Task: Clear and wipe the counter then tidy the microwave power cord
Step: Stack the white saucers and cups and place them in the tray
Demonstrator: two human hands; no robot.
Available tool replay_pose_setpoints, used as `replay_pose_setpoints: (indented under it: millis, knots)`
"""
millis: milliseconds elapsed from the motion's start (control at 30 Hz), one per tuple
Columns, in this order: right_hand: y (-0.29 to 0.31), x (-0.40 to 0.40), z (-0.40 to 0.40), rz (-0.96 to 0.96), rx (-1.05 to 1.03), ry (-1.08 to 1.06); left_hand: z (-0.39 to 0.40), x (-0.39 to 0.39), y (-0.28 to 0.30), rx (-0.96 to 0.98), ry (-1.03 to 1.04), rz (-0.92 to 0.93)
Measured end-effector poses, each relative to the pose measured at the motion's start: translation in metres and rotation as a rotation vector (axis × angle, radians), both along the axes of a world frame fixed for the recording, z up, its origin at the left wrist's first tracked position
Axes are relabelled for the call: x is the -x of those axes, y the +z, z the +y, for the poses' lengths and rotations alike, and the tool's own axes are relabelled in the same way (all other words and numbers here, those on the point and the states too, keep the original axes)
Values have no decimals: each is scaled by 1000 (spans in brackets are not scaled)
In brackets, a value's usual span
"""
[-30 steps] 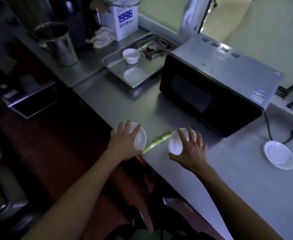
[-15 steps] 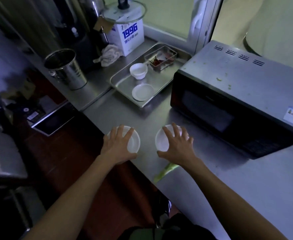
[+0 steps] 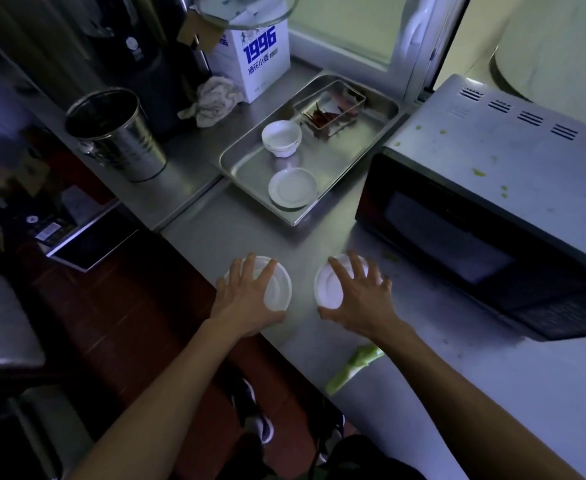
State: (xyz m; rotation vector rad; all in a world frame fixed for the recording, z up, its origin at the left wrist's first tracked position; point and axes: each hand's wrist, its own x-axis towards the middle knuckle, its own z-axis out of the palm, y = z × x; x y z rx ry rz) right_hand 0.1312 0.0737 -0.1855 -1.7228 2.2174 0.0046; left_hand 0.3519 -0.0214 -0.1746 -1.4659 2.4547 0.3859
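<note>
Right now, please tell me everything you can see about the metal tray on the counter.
The metal tray is a shallow rectangular pan, looking like stainless steel, with rounded corners and a raised rim. It lies flat on the counter, set diagonally, left of the microwave. Inside are a stack of small white bowls, a white saucer nearer the person, and a smaller rectangular dish with reddish contents at the far end. No hand touches it.

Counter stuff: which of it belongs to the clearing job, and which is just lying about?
Part of the job: small white dish under the left hand; small white dish under the right hand; green vegetable scrap; metal tray; microwave.

Lying about: steel bucket; crumpled cloth; 1996 box.
</note>
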Motion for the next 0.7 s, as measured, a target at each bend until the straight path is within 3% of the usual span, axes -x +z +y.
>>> replay_pose_setpoints:
  millis: [433, 700]
  knots:
    - [40, -69, -57, 92, -26, -194, -112, -66, 23, 37, -146, 134]
    - [51, -84, -71, 88, -3, -339, -159, -59, 20, 20, -253, 129]
